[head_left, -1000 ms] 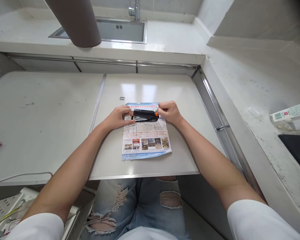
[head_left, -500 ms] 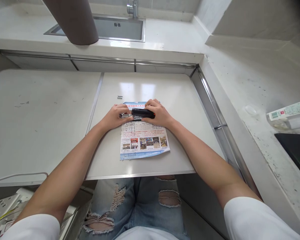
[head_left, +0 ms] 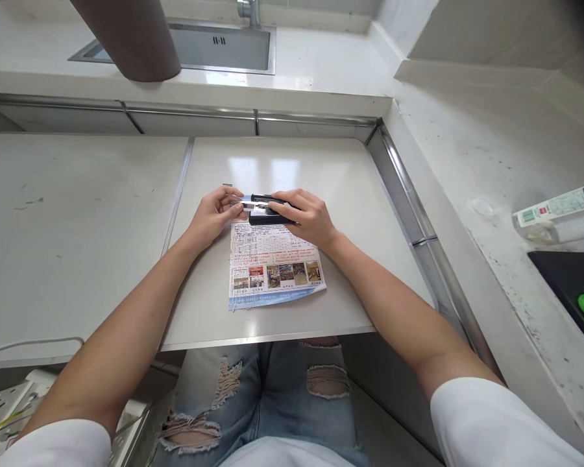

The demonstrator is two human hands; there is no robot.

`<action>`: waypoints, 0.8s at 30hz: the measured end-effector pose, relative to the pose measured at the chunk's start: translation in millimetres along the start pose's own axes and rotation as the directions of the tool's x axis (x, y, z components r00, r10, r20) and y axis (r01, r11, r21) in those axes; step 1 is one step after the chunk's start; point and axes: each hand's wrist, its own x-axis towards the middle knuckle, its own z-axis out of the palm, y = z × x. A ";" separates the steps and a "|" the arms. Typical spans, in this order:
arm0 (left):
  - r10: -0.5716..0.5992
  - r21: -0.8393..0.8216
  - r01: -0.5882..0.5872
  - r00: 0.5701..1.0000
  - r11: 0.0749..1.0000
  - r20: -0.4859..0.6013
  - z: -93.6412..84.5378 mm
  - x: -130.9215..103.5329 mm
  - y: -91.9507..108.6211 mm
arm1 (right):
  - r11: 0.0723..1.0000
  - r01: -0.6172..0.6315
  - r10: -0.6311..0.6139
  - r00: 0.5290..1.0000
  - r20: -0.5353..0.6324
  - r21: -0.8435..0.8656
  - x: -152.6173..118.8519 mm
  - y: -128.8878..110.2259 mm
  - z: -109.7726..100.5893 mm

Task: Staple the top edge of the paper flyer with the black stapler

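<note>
Starting close in, at the printed sheet (head_left: 277, 279), spread on the table (head_left: 350, 295) with a lifted near right corner. Just beyond, straight to the black stapler (head_left: 270, 220), held over the sheet's far part. And turned over now, compared with half a second ago! Showing bright metal between two black lengths, probably giving easier access to the inner channel. Wrapping firmly round the body with the right hand (head_left: 311, 217). Pinching narrowly at the metal end with the left hand (head_left: 214, 211); impossible to tell whether on a separate piece. Farther off, on to the sink (head_left: 224, 48).
</note>
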 end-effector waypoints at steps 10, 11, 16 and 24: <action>-0.225 -0.263 0.247 0.968 0.933 0.112 -2.4 0.2 1.4 | 0.999 0.020 -0.019 0.999 0.040 -0.042 5.8 -10.3 -3.5; -0.223 -0.264 0.247 0.968 0.933 0.116 -3.1 0.5 0.7 | 0.999 0.020 -0.019 0.999 0.045 -0.034 6.0 -10.3 -3.7; -0.241 -0.305 0.265 0.964 0.915 0.116 -5.0 2.5 -2.2 | 0.999 0.017 -0.016 0.999 0.031 -0.050 5.1 -9.0 -4.4; -0.269 -0.487 0.253 0.962 0.836 0.040 -1.5 2.3 13.1 | 0.936 -0.315 0.341 0.920 -0.192 0.156 3.6 1.6 0.8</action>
